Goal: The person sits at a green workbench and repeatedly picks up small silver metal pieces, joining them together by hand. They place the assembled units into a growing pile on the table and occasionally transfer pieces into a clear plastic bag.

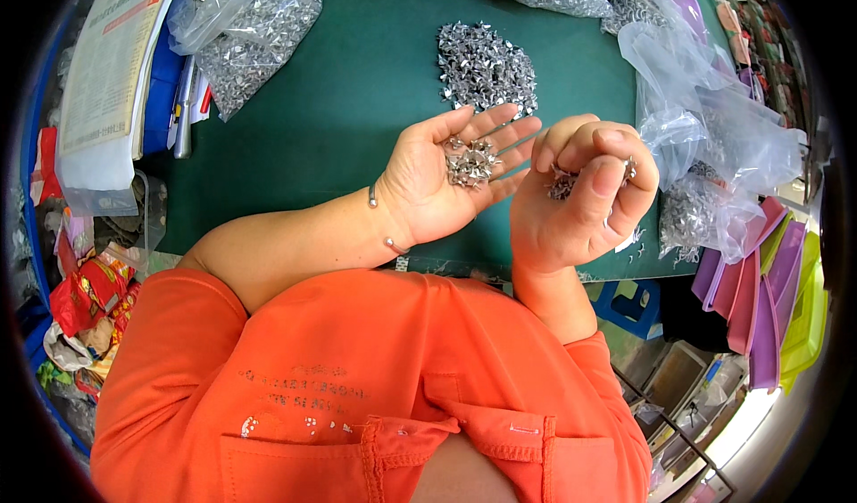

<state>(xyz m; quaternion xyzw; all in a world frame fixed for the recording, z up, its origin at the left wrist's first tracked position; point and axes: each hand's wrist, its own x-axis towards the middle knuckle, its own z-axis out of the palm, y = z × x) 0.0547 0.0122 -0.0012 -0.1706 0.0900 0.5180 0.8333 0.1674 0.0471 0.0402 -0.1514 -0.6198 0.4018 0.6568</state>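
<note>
Left hand (420,182): lay spread, palm up, bearing a small heap of silvery metal pieces (471,164). Right hand (585,195): curled around further pieces (562,184), beside it. Beyond: a loose pile (486,66) sat on the green table (339,137); a filled clear bag (268,43) stood leftward.

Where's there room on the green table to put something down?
The biggest bare patch of green table lies between the upper-left bag and the heap of metal bits, reaching down to the left forearm. A narrower strip sits between the heap and the plastic bags at right. It's crowded by the papers and along the right edge.
</note>
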